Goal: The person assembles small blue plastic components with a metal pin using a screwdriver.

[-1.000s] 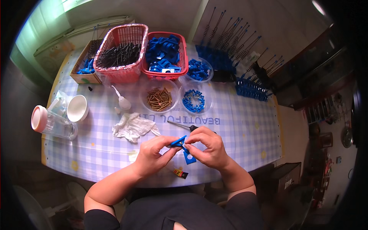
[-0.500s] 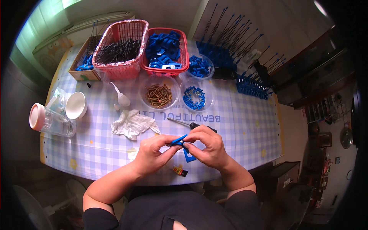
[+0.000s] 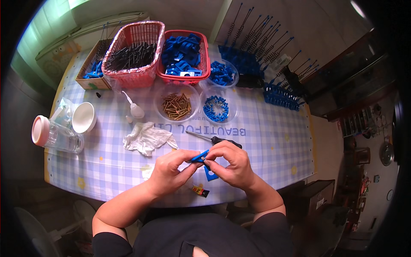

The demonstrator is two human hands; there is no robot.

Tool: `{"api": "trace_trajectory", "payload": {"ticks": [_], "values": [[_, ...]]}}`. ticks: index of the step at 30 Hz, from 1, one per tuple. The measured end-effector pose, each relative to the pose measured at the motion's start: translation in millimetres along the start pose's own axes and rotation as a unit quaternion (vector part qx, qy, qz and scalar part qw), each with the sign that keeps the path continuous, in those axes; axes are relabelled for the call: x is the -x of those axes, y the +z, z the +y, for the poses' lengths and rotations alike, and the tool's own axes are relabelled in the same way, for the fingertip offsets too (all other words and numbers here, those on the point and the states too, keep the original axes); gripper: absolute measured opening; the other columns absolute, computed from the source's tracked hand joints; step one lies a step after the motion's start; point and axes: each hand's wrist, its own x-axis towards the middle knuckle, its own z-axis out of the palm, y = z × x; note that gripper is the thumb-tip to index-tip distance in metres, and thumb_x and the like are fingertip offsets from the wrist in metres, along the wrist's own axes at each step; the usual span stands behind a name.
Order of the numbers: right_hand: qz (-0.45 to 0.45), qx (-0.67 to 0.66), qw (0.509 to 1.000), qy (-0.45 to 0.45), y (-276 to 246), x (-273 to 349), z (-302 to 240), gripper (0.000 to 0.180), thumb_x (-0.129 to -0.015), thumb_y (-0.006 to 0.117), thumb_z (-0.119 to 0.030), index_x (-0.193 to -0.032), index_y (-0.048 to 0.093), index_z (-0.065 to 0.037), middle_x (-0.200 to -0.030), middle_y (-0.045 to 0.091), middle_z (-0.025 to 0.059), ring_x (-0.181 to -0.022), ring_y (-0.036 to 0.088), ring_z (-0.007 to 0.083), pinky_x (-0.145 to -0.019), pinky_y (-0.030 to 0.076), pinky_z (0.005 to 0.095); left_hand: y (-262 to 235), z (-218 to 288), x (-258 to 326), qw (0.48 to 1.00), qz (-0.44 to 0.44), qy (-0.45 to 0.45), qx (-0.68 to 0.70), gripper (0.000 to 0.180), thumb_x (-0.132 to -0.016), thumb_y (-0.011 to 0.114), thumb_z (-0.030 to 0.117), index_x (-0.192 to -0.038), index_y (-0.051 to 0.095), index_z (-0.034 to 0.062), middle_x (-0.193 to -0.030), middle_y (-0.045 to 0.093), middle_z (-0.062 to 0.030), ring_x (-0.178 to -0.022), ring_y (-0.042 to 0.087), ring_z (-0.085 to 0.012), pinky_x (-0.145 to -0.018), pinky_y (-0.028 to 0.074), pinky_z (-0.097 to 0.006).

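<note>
Head view: not much has shifted since a second ago. The left hand and right hand still pinch the small blue plastic piece between their fingertips, pressed close together over the checked tablecloth. The screwdriver lies just beyond the right hand, untouched. Looks like fiddly fitting work is still ongoing.

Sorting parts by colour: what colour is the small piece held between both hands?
Blue; the piece shows best in the head view, pinched between left hand and right hand.
</note>
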Motion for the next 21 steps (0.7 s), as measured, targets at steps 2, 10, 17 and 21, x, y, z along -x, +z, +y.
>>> {"api": "trace_trajectory", "payload": {"ticks": [2, 10, 17, 21], "values": [[0.013, -0.010, 1.000, 0.021, -0.1, 0.5, -0.1, 0.019, -0.074, 0.073, 0.006, -0.091, 0.065, 0.000, -0.088, 0.066, 0.0119, -0.077, 0.066, 0.0211, -0.069, 0.052, 0.0304, -0.5, 0.7, 0.5, 0.999, -0.009, -0.043, 0.026, 0.025, -0.080, 0.075, 0.004, -0.104, 0.068, 0.0026, -0.095, 0.071, -0.0129, -0.080, 0.071, -0.0228, -0.071, 0.056, -0.031], [0.010, -0.044, 0.998, 0.041, -1.8, 0.4, -0.7, 0.019, -0.077, 0.072, 0.006, -0.094, 0.065, 0.000, -0.088, 0.066, 0.0120, -0.077, 0.065, 0.0188, -0.069, 0.052, 0.0291, 1.6, -2.5, 6.3, 0.958, -0.024, -0.192, 0.212, 0.023, -0.086, 0.070, 0.002, -0.109, 0.067, -0.0018, -0.097, 0.072, -0.0113, -0.090, 0.069, -0.0140, -0.078, 0.055, -0.027], [-0.005, -0.053, 0.998, 0.022, -4.3, 1.2, 1.6, 0.022, -0.076, 0.072, 0.003, -0.096, 0.065, 0.000, -0.087, 0.066, 0.0114, -0.076, 0.065, 0.0182, -0.069, 0.052, 0.0281, 0.3, -0.4, 5.1, 0.934, -0.029, -0.223, 0.277, 0.023, -0.090, 0.066, 0.001, -0.113, 0.062, -0.0045, -0.098, 0.070, -0.0076, -0.089, 0.065, -0.0093, -0.080, 0.053, -0.025], [-0.023, -0.046, 0.999, 0.006, -6.3, 1.5, -0.2, 0.025, -0.073, 0.075, 0.001, -0.096, 0.065, -0.001, -0.087, 0.066, 0.0112, -0.076, 0.064, 0.0182, -0.068, 0.051, 0.0277, 3.2, -2.2, 5.6, 0.929, -0.021, -0.210, 0.303, 0.022, -0.091, 0.065, 0.001, -0.112, 0.061, -0.0052, -0.098, 0.070, -0.0083, -0.089, 0.064, -0.0090, -0.078, 0.053, -0.025]]}}
